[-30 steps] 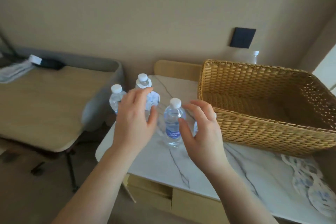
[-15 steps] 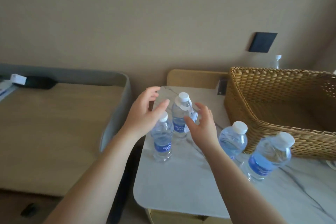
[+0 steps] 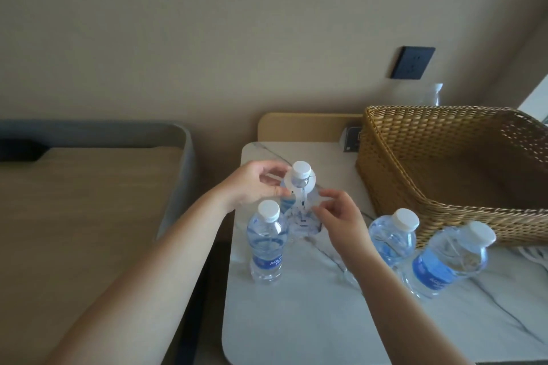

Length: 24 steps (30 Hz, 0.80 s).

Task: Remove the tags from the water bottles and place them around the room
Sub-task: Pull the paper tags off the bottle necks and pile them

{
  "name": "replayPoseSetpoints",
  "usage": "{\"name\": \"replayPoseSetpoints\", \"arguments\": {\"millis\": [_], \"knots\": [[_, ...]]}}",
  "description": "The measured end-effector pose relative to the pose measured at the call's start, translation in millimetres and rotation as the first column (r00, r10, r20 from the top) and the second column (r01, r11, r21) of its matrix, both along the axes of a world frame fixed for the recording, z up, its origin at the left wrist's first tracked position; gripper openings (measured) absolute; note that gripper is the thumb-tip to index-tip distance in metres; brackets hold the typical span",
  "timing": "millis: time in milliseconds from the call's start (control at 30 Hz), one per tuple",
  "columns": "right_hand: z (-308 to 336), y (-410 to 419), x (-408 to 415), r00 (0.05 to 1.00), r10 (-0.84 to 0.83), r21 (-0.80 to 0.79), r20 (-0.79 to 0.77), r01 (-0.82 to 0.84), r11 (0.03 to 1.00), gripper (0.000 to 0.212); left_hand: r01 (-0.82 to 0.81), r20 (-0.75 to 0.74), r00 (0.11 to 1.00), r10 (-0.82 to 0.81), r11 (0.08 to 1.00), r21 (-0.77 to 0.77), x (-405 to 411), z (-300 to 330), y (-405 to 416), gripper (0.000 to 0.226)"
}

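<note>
Several clear water bottles with white caps and blue labels stand on the white marble table (image 3: pixel 296 314). The far bottle (image 3: pixel 301 170) wears a white paper tag (image 3: pixel 302 210) hung round its neck. My left hand (image 3: pixel 252 187) pinches the tag's collar at the neck on the left side. My right hand (image 3: pixel 338 216) pinches the hanging part of the tag from the right. A nearer bottle (image 3: pixel 267 243) stands just in front, with no tag visible on it. Two more bottles (image 3: pixel 394 237) (image 3: pixel 447 258) stand to the right beside the basket.
A large empty wicker basket (image 3: pixel 439 204) sits on the table's right half, with loose white tags (image 3: pixel 533 255) lying by its front edge. A wooden desk (image 3: pixel 80 216) with a grey raised rim stands left, separated by a narrow gap. A dark wall socket (image 3: pixel 412 62) is above the basket.
The view has swung left and closer. Both hands moved from hovering round the bottles to pinching the tag on the far bottle.
</note>
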State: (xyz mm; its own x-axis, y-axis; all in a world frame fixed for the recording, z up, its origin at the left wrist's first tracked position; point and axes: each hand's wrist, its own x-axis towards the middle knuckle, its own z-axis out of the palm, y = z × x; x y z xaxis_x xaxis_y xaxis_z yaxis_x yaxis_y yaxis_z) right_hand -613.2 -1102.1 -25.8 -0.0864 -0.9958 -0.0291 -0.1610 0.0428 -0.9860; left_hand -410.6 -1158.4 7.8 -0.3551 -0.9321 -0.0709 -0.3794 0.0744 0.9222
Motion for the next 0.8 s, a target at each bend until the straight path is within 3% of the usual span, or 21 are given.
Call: {"name": "replayPoseSetpoints", "arguments": {"millis": [100,367,800], "knots": [[9.8,4.7,-3.8,0.999,0.046,-0.019,-0.016,-0.047,0.999,0.011,0.009,-0.029,1.0,-0.009,1.0,-0.002,0.3,-3.6,-5.8,0.04],[34.3,6.8,-0.2,0.996,0.078,-0.094,0.039,-0.074,0.993,0.013,-0.009,-0.044,0.999,0.009,1.0,0.002,0.7,-11.0,-9.3,0.039],[57.9,-22.8,9.1,0.992,-0.118,-0.062,-0.032,0.116,0.991,0.011,-0.01,0.064,0.998,0.013,0.999,-0.047,-1.0,-8.4,-6.2,0.037]]}}
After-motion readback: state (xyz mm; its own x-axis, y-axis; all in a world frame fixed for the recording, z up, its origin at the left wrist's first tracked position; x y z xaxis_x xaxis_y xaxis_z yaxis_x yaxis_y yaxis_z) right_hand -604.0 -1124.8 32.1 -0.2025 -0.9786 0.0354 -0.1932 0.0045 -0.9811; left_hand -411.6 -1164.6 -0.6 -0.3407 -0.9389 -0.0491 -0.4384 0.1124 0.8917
